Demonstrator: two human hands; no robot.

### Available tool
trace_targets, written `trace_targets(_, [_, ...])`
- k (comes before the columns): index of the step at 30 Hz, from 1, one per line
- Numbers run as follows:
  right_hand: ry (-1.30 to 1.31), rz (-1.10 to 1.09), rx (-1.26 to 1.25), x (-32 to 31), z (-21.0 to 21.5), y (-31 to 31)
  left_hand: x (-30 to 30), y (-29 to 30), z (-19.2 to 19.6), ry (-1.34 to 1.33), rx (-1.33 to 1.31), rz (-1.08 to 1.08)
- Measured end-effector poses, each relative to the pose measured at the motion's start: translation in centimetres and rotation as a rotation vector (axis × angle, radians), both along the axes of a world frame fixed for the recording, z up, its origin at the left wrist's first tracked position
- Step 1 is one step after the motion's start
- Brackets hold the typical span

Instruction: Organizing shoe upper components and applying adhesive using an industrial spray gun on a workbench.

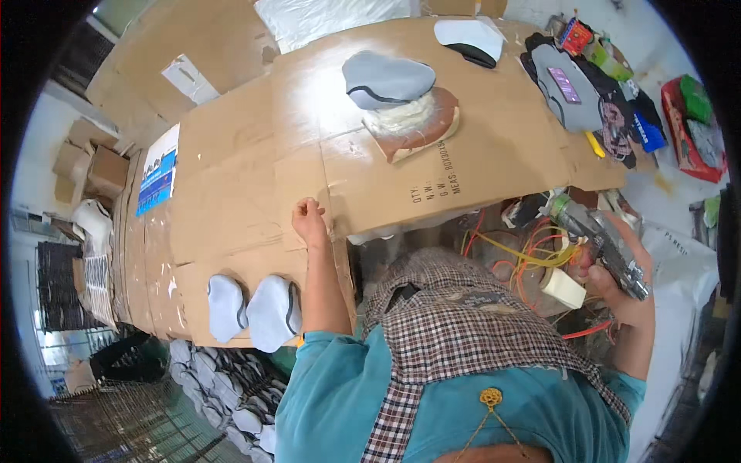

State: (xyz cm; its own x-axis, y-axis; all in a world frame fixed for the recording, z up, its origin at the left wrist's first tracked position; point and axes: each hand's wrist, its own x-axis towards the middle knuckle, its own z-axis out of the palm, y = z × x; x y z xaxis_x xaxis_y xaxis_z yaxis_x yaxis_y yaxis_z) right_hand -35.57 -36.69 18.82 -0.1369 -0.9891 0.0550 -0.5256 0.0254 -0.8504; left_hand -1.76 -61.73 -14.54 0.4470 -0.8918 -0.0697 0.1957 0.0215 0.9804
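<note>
Small workshop: my cardboard-covered worktable (231,193) with 2 grey pads (270,315) near its edge, tangled hoses (540,257), and more grey pieces (220,386) heaped below.

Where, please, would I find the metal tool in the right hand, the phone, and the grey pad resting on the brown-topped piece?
Metal tool (614,251): head view, middle of its body.
Phone (564,86): head view, middle of its face.
Grey pad (388,76): head view, middle of its upper surface.

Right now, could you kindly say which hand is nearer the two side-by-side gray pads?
Left: the left hand is beyond the gray pads, slightly right; the right hand is much farther right.
</note>
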Motion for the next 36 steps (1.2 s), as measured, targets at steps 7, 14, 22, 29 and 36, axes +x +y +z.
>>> trace_targets(7, [0.109, 0.089, -0.025, 3.8, 2.0, -4.2, 3.6, 1.2, -2.8, -0.008, 0.109, -0.016])
trace_targets(14, [0.153, 0.198, 0.018, 3.0, 2.9, -8.1, 7.7, 3.8, -3.8, -0.009, 0.208, 0.078])
trace_targets(22, [-0.083, 0.161, 0.045, -3.6, 3.3, -13.1, 6.7, 5.2, -3.7, -0.024, 0.261, 0.203])
trace_targets(29, [-0.121, 0.199, 0.054, -11.5, 1.7, -18.1, 0.0, 3.3, -2.4, -0.045, 0.326, 0.127])
trace_targets(36, [-0.292, 0.201, 0.059, -20.9, 0.7, -18.4, -4.9, 3.1, -0.9, -0.139, 0.337, 0.054])
